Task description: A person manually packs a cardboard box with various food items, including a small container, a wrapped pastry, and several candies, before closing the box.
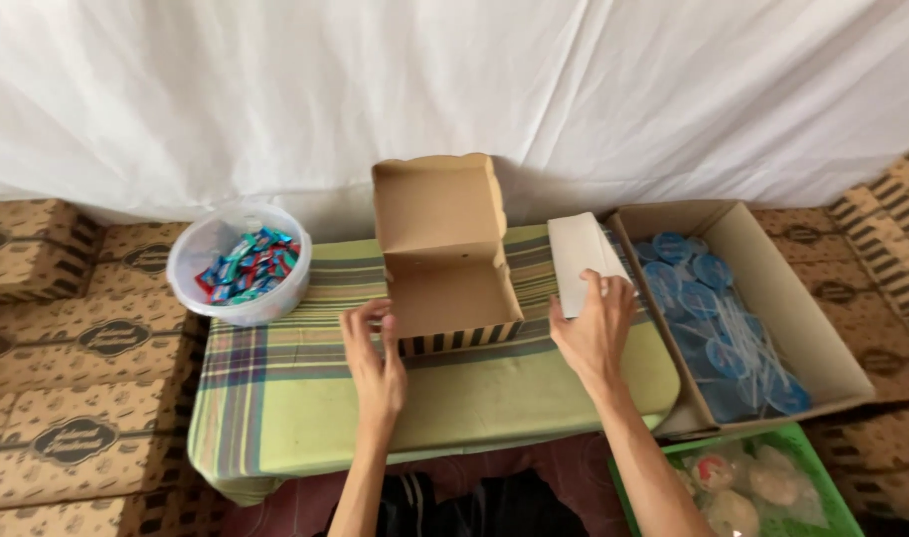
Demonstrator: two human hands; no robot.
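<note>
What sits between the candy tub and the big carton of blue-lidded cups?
In the head view, the open cardboard box and a white stack sit between tub and carton.

A low table (pixel 305 398) under plaid cloth carries an open cardboard box (pixel 444 268), a plastic tub (pixel 238 264) and a white stack (pixel 581 261).

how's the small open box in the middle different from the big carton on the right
The small box has a hinged lid standing up and a striped front; the big carton is plain, with no lid showing. The small box is empty; the carton holds blue-lidded cups. The left hand touches the small box; neither hand touches the carton. Both are brown cardboard.
</note>
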